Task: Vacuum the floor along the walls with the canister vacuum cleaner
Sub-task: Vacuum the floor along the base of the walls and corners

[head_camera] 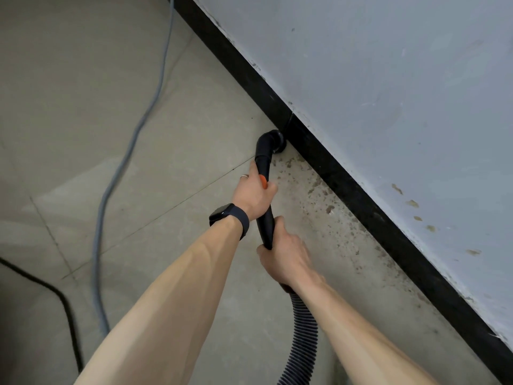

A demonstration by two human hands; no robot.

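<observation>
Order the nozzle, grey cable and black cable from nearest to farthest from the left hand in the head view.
1. Nozzle: just ahead of the left hand, along the wand, at the baseboard.
2. Grey cable: farther left.
3. Black cable: far lower left.

Nozzle mouth is out of sight, tucked under its own elbow against the baseboard. Just below the nozzle, the left hand covers most of the orange part on the wand. Further below, the ribbed hose runs off the bottom edge.
</observation>
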